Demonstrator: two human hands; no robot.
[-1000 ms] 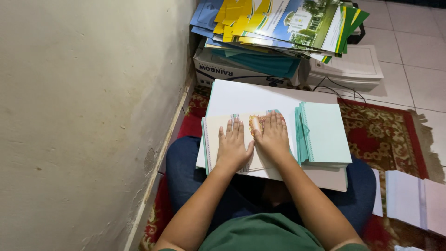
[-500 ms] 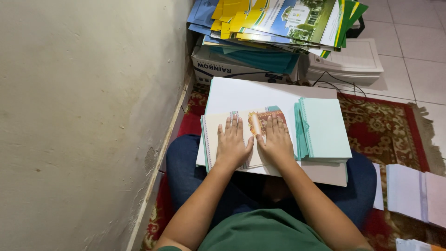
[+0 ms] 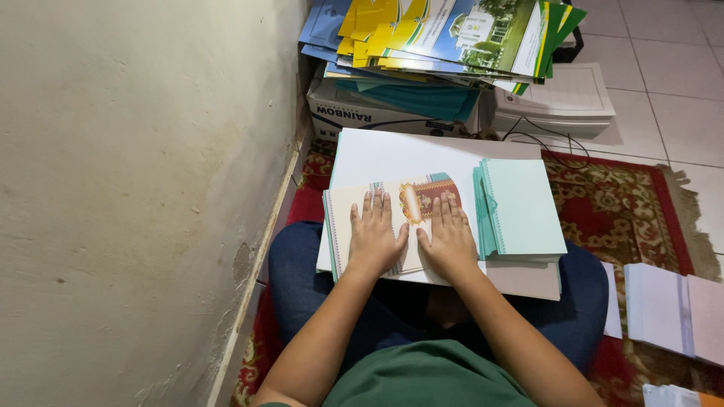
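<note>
**Both palms flat on a printed card, lap board doing the job of a counter**

The person sits cross-legged on a red patterned rug (image 3: 626,203) right against a cream plaster wall (image 3: 136,188), with a big white rectangular board (image 3: 392,154) across the knees. That board seems to be there for a firm, flat surface, since there's only floor around.

On the board's near-left part lies a cream printed card with a brown-and-gold ornamental panel (image 3: 422,197), sitting on top of a small stack of similar cream sheets (image 3: 335,226). The left hand (image 3: 373,237) and the right hand (image 3: 450,240) are both spread open, fingers apart, palms pressed down on the card side by side with thumbs almost meeting. Nothing is gripped; it looks like flattening or holding the sheet down so it stays square on the stack. Most of the card is hidden under the hands, only the decorated bit at 12 o'clock peeks out, with a striped edging along the top.

At 3 o'clock from the hands, just beside them, sits a neat stack of pale teal cards (image 3: 520,207), within easy reach, edges slightly fanned on its left side.

At 12 o'clock, past the board, a white cardboard box (image 3: 354,117) carries a messy pile of blue, yellow and green glossy folders (image 3: 452,34). More white and pink paper stacks (image 3: 671,309) lie on the rug at 4 o'clock.
</note>
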